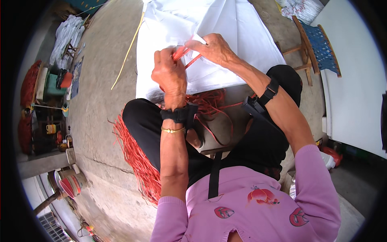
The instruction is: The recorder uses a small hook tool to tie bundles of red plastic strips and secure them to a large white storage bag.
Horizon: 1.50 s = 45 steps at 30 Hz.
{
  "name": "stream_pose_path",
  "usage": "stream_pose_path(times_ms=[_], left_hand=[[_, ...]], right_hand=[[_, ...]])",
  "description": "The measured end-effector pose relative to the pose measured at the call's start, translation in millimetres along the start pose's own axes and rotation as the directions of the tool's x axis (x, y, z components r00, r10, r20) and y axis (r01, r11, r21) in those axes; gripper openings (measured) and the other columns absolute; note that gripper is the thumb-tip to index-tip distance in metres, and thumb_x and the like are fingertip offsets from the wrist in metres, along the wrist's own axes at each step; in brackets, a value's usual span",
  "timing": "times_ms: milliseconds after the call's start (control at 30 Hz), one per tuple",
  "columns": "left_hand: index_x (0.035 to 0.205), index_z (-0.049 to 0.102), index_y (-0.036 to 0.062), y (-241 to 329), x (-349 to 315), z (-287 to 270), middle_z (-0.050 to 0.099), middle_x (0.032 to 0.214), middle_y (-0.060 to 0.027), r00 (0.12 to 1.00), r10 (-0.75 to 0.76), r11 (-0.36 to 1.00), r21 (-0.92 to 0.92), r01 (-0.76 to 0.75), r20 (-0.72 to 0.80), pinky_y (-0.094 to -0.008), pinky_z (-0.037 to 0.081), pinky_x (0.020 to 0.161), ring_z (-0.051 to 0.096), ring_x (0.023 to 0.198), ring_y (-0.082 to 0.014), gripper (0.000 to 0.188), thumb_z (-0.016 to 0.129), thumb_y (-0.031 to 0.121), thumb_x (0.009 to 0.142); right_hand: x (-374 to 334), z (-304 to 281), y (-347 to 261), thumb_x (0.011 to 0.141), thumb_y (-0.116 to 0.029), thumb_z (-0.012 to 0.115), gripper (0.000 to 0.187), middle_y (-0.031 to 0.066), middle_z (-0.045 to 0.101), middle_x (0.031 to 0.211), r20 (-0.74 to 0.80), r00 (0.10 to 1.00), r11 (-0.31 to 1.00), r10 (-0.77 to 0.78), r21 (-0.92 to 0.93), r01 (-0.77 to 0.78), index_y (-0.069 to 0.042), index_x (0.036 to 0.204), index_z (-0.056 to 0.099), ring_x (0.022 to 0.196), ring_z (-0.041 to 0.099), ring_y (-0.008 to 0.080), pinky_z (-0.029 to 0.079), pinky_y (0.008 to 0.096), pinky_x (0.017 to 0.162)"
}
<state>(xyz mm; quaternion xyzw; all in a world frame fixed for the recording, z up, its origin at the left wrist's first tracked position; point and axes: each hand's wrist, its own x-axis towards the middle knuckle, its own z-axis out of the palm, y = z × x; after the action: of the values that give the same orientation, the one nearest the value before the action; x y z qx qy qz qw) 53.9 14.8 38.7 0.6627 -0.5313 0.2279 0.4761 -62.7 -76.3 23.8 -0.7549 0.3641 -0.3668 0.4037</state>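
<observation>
My left hand [169, 72] is closed in a fist around several strands of red cord [192, 61], which run from it toward my right hand. The fingers of my right hand [214, 49] are bent and pinched on the other end of the cord, with a bunched white corner of sheet at the fingertips. Both hands are above a large white sheet [246, 52] spread in front of my knees. A tangle of red cord [206, 103] hangs below the sheet's near edge. What lies inside the left fist is hidden.
A long bundle of red strands [141, 169] lies beside my left leg. A yellow strip [128, 50] crosses the floor at the left. To the right are a wooden stool with a blue woven seat [320, 43] and a white panel [354, 88]. White sacks [66, 38] are heaped far left.
</observation>
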Motion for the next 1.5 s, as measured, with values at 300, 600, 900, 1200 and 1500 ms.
stream_pose_path(times_ms=[300, 600, 900, 1200, 1500], left_hand=[[0.078, 0.059, 0.0063, -10, 2, -16, 0.057, 0.073, -0.0086, 0.999, -0.041, 0.987, 0.154, 0.046, -0.033, -0.0367, 0.045, 0.053, 0.056, 0.059, -0.0286, 0.01, 0.066, 0.005, 0.071], [0.092, 0.06, -0.0012, -18, -1, -19, 0.061, 0.075, -0.0064, 0.954, -0.291, 0.917, -0.264, 0.298, 0.067, -0.0257, 0.044, 0.059, 0.052, 0.064, -0.0109, 0.022, 0.064, 0.017, 0.081], [0.104, 0.053, -0.0002, -14, -44, 18, 0.061, 0.084, -0.0093, 0.885, -0.452, 0.888, -0.037, 0.458, 0.11, -0.0301, 0.046, 0.063, 0.056, 0.065, -0.0174, 0.034, 0.068, 0.013, 0.076], [0.114, 0.048, -0.0008, -4, -30, -33, 0.056, 0.103, -0.0124, 0.911, -0.403, 0.909, -0.153, 0.387, -0.088, -0.03, 0.045, 0.07, 0.053, 0.082, -0.0183, 0.043, 0.065, 0.006, 0.075], [0.081, 0.062, 0.0079, 2, -8, -6, 0.061, 0.077, -0.0083, 1.0, -0.001, 0.998, 0.065, 0.0, 0.018, -0.0362, 0.048, 0.056, 0.061, 0.065, -0.0286, 0.015, 0.062, -0.001, 0.069]], right_hand=[[-3, -11, -9, 0.073, -0.049, 0.063, 0.058, 0.0126, 0.04, 0.042, 0.019, 0.997, 0.94, -0.074, -0.332, 0.076, 0.001, 0.048, 0.044, 0.043, 0.044, 0.0249, 0.04, 0.0403, 0.049], [-4, -10, -10, 0.076, -0.045, 0.062, 0.054, 0.0067, 0.041, 0.04, -0.005, 0.998, 0.967, -0.066, -0.248, 0.063, 0.0, 0.05, 0.048, 0.04, 0.041, 0.0158, 0.036, 0.0344, 0.041], [-5, -15, -12, 0.076, -0.044, 0.062, 0.054, 0.0074, 0.041, 0.042, 0.005, 1.0, 0.983, 0.0, -0.184, 0.001, 0.002, 0.052, 0.049, 0.042, 0.041, 0.0142, 0.036, 0.0344, 0.042], [-6, -14, -7, 0.075, -0.046, 0.06, 0.056, 0.0132, 0.043, 0.042, 0.02, 1.0, 0.965, -0.014, -0.262, 0.018, 0.001, 0.048, 0.045, 0.043, 0.048, 0.0258, 0.042, 0.0406, 0.049], [-8, -13, -14, 0.077, -0.046, 0.06, 0.056, 0.0142, 0.046, 0.044, -0.014, 0.998, 0.961, -0.062, -0.272, 0.056, 0.003, 0.052, 0.05, 0.043, 0.047, 0.028, 0.041, 0.0402, 0.048]])
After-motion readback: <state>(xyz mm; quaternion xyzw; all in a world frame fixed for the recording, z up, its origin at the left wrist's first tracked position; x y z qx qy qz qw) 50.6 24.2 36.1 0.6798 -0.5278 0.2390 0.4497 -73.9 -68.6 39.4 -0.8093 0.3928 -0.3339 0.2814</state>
